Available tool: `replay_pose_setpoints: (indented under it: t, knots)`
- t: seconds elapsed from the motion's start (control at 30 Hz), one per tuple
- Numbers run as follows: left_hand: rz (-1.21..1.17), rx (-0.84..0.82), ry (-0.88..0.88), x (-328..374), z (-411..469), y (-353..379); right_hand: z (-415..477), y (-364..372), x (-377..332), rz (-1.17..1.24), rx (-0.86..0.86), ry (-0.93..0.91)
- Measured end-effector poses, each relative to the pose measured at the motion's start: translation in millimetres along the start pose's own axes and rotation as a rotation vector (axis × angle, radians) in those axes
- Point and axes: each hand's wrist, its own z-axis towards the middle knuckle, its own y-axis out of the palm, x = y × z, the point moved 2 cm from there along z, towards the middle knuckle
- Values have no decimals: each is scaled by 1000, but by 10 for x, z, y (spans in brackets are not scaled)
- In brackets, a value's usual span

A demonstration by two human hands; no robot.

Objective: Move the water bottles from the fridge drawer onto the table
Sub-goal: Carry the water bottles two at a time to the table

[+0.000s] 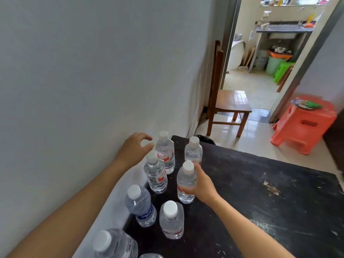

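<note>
Upright bottles (155,174) in two rows along table's (260,192) left edge, beside wall (83,71).

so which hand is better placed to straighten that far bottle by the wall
Left. The left hand hovers open right beside the far bottle, while the right hand is closed around a nearer bottle.
</note>
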Motion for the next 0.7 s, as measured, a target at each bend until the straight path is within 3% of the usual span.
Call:
replay_pose_setpoints:
  t: [0.33,0.5,0.7]
  knots:
    - [8,-12,51,284,-153,132,-160,-175,68,-192,-76,79]
    - [-14,51,36,326,-394,45,-710,-578,390,-335,-142,158]
    - [7,94,77,502,-819,20,-1475,-1264,596,-493,-84,243]
